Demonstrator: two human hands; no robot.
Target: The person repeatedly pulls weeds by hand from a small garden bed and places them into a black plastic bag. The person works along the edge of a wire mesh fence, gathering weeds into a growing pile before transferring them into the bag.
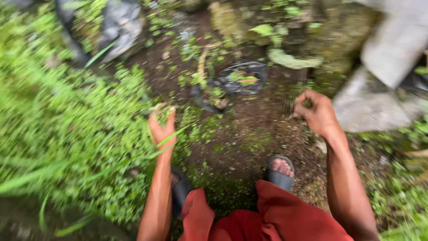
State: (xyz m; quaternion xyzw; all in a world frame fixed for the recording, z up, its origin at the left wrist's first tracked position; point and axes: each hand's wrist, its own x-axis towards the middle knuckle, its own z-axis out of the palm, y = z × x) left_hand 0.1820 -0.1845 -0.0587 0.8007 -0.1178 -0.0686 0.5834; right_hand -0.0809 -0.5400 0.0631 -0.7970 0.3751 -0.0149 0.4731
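The picture is blurred by motion. My left hand reaches into low green weeds at the left, its fingers closed on a small tuft of green plants. My right hand is held as a fist over bare brown soil, with a bit of green stuff pinched inside it. I am squatting: red cloth covers my knees, and my feet in dark sandals rest on the soil.
A torn black plastic bag lies on the soil ahead. Grey stones stand at the right, and a grey-black sheet lies at the upper left. Dense weeds cover the left side; mossy rock is at the top.
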